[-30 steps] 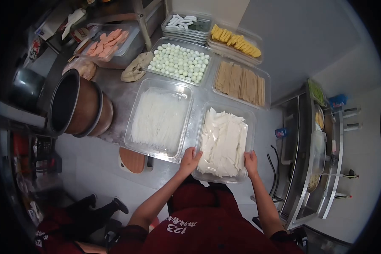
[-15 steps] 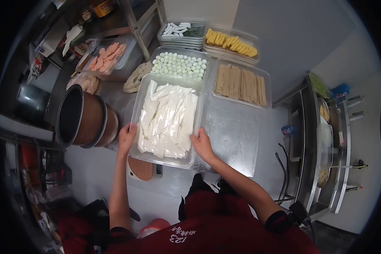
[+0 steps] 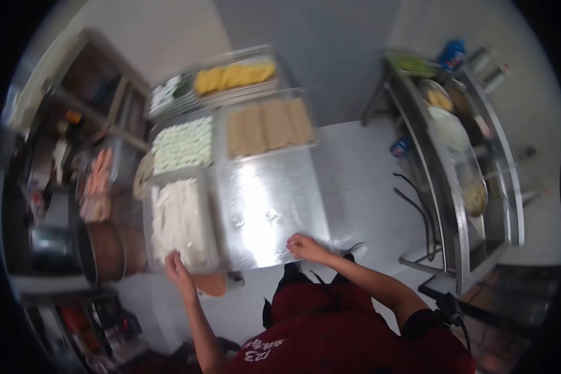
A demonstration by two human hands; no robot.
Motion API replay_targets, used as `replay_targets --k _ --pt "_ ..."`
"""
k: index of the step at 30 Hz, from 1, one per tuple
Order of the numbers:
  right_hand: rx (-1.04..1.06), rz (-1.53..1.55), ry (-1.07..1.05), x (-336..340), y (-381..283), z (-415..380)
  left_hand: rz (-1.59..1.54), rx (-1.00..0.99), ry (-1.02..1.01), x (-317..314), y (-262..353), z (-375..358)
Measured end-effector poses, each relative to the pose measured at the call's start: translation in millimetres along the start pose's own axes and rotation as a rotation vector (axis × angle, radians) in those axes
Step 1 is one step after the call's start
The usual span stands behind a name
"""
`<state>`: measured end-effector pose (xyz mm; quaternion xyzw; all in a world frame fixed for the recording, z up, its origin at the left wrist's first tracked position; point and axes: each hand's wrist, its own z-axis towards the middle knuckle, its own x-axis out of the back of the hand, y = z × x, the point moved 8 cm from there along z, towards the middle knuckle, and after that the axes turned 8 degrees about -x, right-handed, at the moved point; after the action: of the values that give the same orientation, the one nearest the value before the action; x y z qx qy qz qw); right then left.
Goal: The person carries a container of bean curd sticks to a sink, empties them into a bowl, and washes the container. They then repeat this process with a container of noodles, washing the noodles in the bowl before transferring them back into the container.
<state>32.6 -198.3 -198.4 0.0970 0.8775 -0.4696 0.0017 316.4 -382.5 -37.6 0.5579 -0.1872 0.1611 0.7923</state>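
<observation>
My left hand (image 3: 179,272) is at the front edge of a clear plastic tray (image 3: 212,246) filled with flat white strips (image 3: 179,218). Its fingers point up at the rim, somewhat blurred, and nothing shows in its grasp. My right hand (image 3: 306,247) is over the front right part of the shiny metal table (image 3: 271,212), apart from the tray. Its fingers are loosely bent, with a gap to the thumb and nothing visible between them. Behind the white strips stands a tray of small pale-green balls (image 3: 182,144); brown strips (image 3: 270,126) lie in another tray to its right.
Yellow pieces (image 3: 235,77) sit on stacked trays at the back. Pink slices (image 3: 100,171) and a large brown pot (image 3: 98,249) are at the left. A metal sink stand (image 3: 458,230) runs along the right, with black hoses (image 3: 417,199) beside it. A round wooden board (image 3: 210,284) shows below the table.
My right hand has come off the tray of white strips and moved right. My left hand stays near its front edge. The view has swung right, shifting the trays left in frame.
</observation>
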Motion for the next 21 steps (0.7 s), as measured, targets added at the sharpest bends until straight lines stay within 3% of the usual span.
replay_targets --k 3,8,10,13,14,16,18,21 --pt "-0.148 0.197 0.212 111 71 -82 -0.245 0.118 -0.333 -125 56 -91" --pt "-0.249 0.585 0.784 280 166 -240 -0.355 0.003 -0.937 -319 168 -204" --pt "-0.171 0.741 0.981 334 188 -301 -0.411 -0.073 -1.104 -373 221 -231" --pt "-0.016 1.001 1.273 389 205 -380 -0.394 -0.251 -1.235 -435 274 -249" --pt "-0.01 1.011 1.279 406 205 -391 -0.392 -0.26 -1.244 -452 286 -253" --pt "0.009 1.052 1.388 428 211 -413 -0.514 0.033 -1.212 -479 291 -255" --pt "-0.007 1.118 1.395 447 218 -414 -0.459 -0.02 -1.269 -501 306 -256" --pt "0.036 1.165 1.424 477 227 -408 -0.402 0.056 -1.299 -538 311 -254"
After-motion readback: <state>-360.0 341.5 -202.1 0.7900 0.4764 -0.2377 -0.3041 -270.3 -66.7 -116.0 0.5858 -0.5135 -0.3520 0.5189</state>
